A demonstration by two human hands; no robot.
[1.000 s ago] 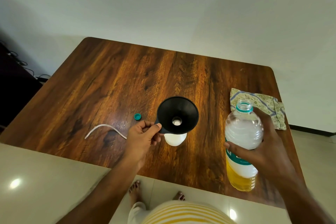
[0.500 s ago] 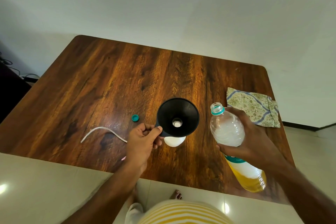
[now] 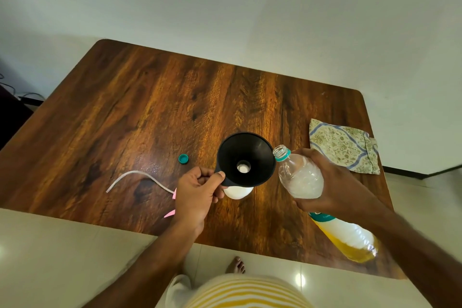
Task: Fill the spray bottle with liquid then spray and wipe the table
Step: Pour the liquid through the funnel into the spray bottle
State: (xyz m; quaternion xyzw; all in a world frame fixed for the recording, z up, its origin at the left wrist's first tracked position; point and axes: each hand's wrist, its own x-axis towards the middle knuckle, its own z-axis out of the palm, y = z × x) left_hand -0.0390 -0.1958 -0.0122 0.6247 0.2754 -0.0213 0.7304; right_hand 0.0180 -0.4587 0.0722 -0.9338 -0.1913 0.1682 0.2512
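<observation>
Since the earlier frame, bottle (image 3: 301,177) is being tilted further, mouth now touching funnel (image 3: 246,159) rim. Right grip (image 3: 332,182) is clasping bottle; left grip (image 3: 197,189) is pinching funnel, seated in sprayer (image 3: 237,192) on surface (image 3: 150,112). Pouring judged imminent.

A pale wall (image 3: 250,7) is seen behind the table; glossy light floor tiles (image 3: 62,257) are seen below it; dark cables (image 3: 15,94) are glimpsed at the far left; a bare foot (image 3: 236,264) is seen on the tiles.
</observation>
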